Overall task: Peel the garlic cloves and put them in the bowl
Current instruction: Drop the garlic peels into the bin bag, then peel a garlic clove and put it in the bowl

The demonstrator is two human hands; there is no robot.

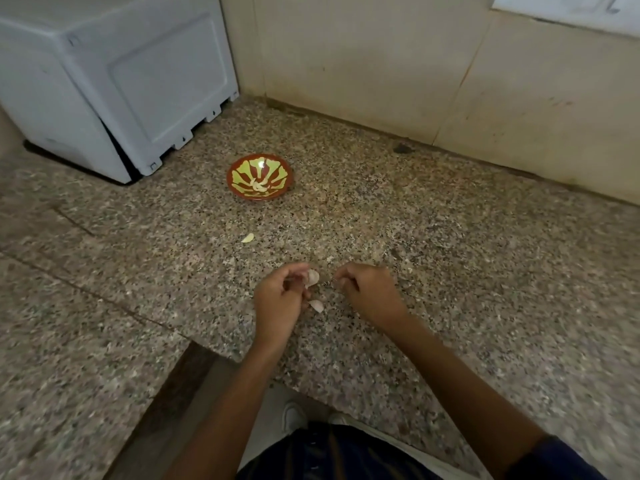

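While I watched through the head camera, both hands worked low over the speckled stone counter [450, 254].

Left hand: my left hand [277, 299] had its fingers curled, pinching a garlic clove [312, 278] with pale papery skin at the fingertips.

Peel by the left hand: a loose piece of skin [316, 305] showed just beside the left hand; I could not tell whether it touched the counter.

Right hand: my right hand [369, 292] was curled near the left one, fingertips pinched together; what they held was too small to make out.

Appliance: a white appliance [114, 74] stood at the far left of the counter.

Bowl: the red bowl [260, 177] with its yellow-green pattern sat well beyond the hands, right of the appliance.

Bowl contents: a few peeled cloves [259, 186] lay at its centre.

Stray clove: one pale clove [247, 238] lay on the counter between bowl and hands.
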